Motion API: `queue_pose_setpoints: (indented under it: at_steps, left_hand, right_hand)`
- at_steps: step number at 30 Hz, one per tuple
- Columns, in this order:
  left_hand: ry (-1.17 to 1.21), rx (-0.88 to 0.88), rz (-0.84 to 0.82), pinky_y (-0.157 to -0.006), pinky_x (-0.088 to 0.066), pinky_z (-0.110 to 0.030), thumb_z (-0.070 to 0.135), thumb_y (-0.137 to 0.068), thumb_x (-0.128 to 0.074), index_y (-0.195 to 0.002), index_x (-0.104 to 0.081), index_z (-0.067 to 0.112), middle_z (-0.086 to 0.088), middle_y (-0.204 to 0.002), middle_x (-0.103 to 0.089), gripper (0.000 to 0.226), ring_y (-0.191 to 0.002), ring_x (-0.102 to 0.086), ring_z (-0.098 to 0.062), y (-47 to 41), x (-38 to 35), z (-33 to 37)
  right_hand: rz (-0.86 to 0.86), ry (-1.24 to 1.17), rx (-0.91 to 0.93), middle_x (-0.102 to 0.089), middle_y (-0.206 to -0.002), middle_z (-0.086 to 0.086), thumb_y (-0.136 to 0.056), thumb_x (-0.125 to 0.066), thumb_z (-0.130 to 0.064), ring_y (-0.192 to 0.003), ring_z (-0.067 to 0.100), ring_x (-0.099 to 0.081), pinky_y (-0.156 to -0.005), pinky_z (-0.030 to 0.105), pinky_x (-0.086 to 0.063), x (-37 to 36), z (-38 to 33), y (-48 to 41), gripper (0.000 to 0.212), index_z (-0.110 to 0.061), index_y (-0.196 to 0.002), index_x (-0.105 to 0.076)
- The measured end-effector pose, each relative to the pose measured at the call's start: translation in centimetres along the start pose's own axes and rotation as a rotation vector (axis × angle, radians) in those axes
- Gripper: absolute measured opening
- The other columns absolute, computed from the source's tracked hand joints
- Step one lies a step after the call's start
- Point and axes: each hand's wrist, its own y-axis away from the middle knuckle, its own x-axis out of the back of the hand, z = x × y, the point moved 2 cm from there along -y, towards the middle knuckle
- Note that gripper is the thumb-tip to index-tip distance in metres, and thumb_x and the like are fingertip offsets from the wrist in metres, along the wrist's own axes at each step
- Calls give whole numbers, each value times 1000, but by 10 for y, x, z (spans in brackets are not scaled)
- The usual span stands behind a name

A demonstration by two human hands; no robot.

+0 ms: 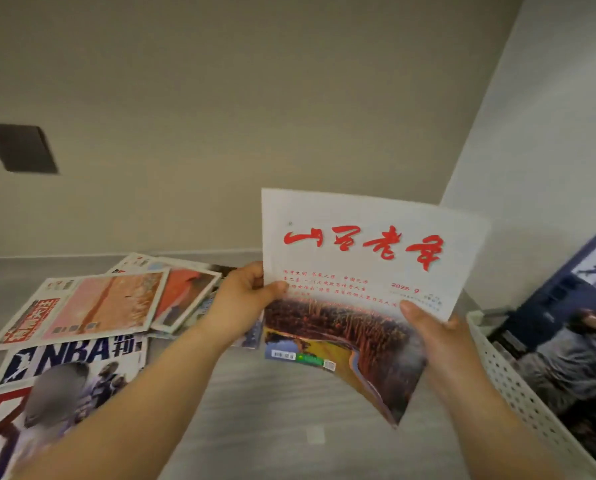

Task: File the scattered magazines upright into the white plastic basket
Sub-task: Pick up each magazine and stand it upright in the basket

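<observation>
2 hands, left hand (244,299) and right hand (438,337), each hold a side edge of the red-titled magazine (355,271), upright at centre frame, with the white basket (507,379) at lower right, nearer the right hand's grip.

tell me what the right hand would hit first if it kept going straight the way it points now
The right hand points up and slightly left, gripping the red-titled magazine. Carrying straight on, nothing else seems to lie ahead until the beige wall, though depth is unclear. The white plastic basket sits off to its right.
</observation>
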Motion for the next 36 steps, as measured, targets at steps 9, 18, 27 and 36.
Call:
queue_pose_setpoints:
  at_steps: [9, 18, 27, 36]
  left_hand:
    - [-8, -159, -222, -85, -46, -28, 3, -90, -47, -119, -52, 2, -11, -119, -60, 29, -104, -57, -21, -56, -202, 64]
    - [19, -98, -380, -91, -45, -33, 9, -92, -44, -120, -48, 3, -15, -125, -58, 29, -105, -55, -21, -64, -331, 63]
    - [-35, 40, -449, -87, -42, -29, 8, -93, -38, -125, -39, 3, -16, -131, -50, 32, -106, -50, -21, -83, -383, 35]
    - [-258, 84, -392, -98, -41, -38, 9, -94, -36, -126, -38, 2, -18, -131, -50, 33, -118, -48, -31, -98, -395, 7]
  right_hand:
    - [335, 26, 114, -57, -84, -23, -83, -59, -19, -82, 1, -53, -83, 33, -40, 164, -38, -24, 13, -31, -88, -56]
    - [491, 25, 209, -56, -80, -28, -82, -58, -11, -71, -12, -54, -64, 12, -37, 264, -30, -27, 27, -38, -76, -59]
    - [437, 86, 178, -59, -76, -23, -82, -58, -6, -61, -16, -57, -49, -1, -41, 281, -1, -26, 31, -37, -85, -58]
    - [429, 173, 17, -58, -92, -11, -85, -54, -7, -89, 12, -55, -80, 20, -42, 278, 38, -29, 29, -11, -114, -57]
